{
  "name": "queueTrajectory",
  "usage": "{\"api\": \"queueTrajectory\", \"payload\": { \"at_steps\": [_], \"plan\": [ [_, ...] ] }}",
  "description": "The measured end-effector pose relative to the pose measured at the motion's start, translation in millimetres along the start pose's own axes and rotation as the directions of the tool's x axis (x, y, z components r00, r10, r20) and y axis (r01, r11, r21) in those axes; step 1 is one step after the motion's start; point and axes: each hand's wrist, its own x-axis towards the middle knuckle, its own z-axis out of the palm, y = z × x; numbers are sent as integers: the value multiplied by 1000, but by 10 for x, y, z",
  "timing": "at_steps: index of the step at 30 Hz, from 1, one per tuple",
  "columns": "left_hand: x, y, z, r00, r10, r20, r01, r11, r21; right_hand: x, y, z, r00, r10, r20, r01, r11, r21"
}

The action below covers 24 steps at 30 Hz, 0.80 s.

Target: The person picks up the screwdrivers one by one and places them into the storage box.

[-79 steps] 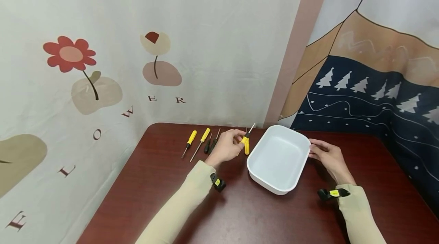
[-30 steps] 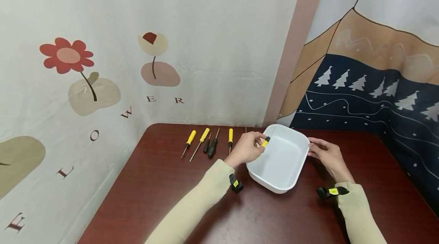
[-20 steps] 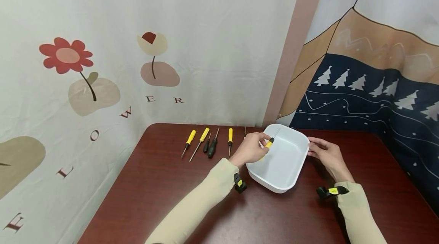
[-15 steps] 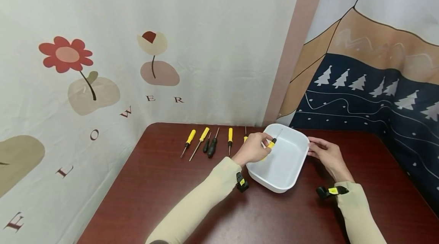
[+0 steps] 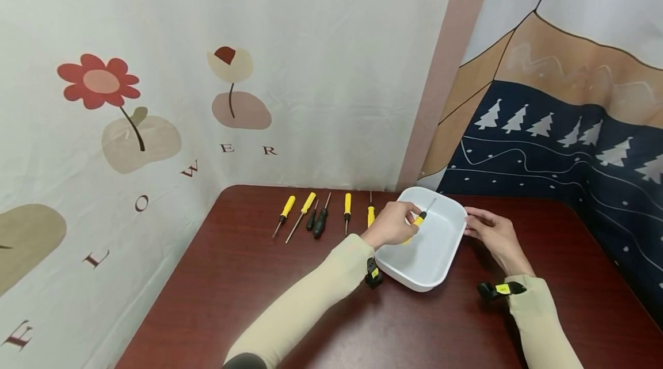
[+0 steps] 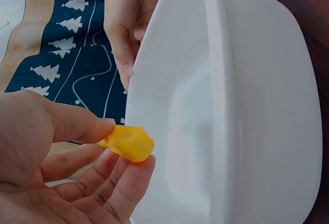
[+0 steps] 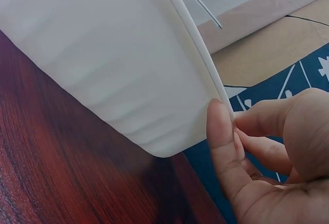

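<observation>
Screwdriver (image 5: 418, 221) over tray (image 5: 432, 254) on reddish table (image 5: 233, 282), printed cloth (image 5: 331, 69) behind.

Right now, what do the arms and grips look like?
Left sleeve and right sleeve: long, pale yellow. Both carry a black strapped unit with a yellow label; no cables visible. Left grip and right grip: bare, no gloves. Dark patch low on left sleeve: unclear.

Soft, even light fills the head view; the table (image 5: 404, 334) carries a faint sheen; both wrist views look dimmer, with pale glare inside the tray (image 6: 221, 90) in the left one.
</observation>
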Motion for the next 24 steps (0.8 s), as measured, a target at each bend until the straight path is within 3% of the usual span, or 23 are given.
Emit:
{"api": "queueTrajectory", "payload": {
  "at_steps": [9,24],
  "plan": [
    [73,68,59,999,-36,37,35,999,27,-10,-3,0,1000,4,4,-4,1000,4],
    [234,167,125,993,-45,109,39,997,61,1,0,13,1000,6,1,-6,1000,18]
  ]
}}
